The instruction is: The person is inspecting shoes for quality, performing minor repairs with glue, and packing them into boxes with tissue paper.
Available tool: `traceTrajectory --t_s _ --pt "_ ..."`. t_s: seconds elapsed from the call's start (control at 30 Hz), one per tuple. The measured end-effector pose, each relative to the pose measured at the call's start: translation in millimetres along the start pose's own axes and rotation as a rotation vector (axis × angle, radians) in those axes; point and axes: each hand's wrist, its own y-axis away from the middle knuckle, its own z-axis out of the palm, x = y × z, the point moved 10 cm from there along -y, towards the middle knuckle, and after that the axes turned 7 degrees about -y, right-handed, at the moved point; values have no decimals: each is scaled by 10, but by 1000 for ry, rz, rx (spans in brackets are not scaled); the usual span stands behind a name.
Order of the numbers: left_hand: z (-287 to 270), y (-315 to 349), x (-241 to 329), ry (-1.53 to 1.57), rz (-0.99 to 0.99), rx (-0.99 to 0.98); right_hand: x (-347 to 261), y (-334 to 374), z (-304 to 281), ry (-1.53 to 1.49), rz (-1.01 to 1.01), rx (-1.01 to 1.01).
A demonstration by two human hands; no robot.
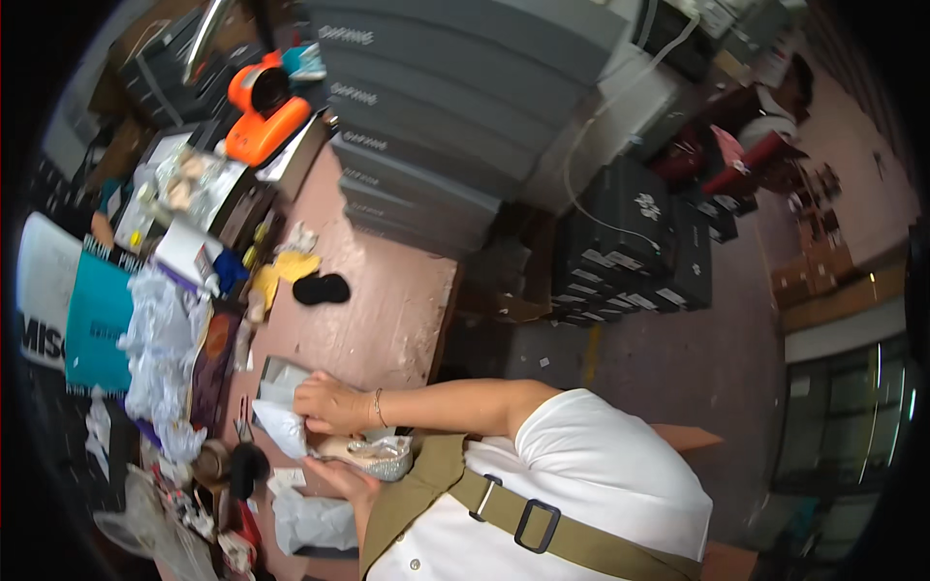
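My left hand (341, 477) lies palm up beneath a glittery silver shoe (389, 465) with a beige inside, and its fingers curve around the shoe's underside. Clear wrapping covers part of the shoe. My right hand (334, 402), with a bracelet at the wrist, is closed with curled fingers against a white paper wad (281, 429) just beyond the shoe's other end. Its fingertips are partly hidden. Under this hand, a grey shoebox (278, 373) shows on the pink tabletop (378, 310). Another box, lined with white tissue paper (315, 523), sits at the near side of the table.
A tall stack of grey shoeboxes (436, 145) stands at the table's far end. A black oval piece (322, 289), a yellow cloth (291, 266) and crumpled white paper (160, 329) line the left. An orange device (266, 116) stands farther back. Dark boxes (620, 223) are piled on the floor.
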Motion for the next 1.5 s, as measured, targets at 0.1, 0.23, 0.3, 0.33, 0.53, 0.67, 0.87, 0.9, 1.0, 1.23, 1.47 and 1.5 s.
traceTrajectory --t_s 0.1,0.23,0.3,0.33,0.53,0.67,0.87,0.9,1.0,1.23,1.47,1.5 --pt "162 49 -48 1 -75 -76 200 212 -264 -85 114 -87" --pt "376 21 -254 -19 -232 -80 1263 1442 -1451 -23 613 234" --pt "585 39 -281 -10 -274 -194 1843 2273 -2442 36 938 536" --pt "661 41 -265 -4 -286 -242 2060 2676 -2779 -125 1164 784" --pt "587 -313 -227 -31 -229 -348 2495 3274 -3196 -265 1266 764" --pt "227 -406 -133 -16 -152 -110 1621 3488 -3385 -407 906 972" --pt "-351 -656 85 -44 -14 -11 21 4168 -4923 -556 251 1525" --pt "-499 -800 -77 -60 -99 16 -238 4499 -5229 -507 231 1646" --pt "-298 -211 5 -240 60 190 -634 4929 -6041 -334 209 1714" --pt "151 789 340 -364 559 80 371 5788 -7305 -817 20 1749" --pt "1391 1582 -1104 -424 256 22 -68 5474 -7295 -791 -17 1418" --pt "1598 1695 -1321 -467 204 -46 -117 5308 -7267 -757 23 1360"
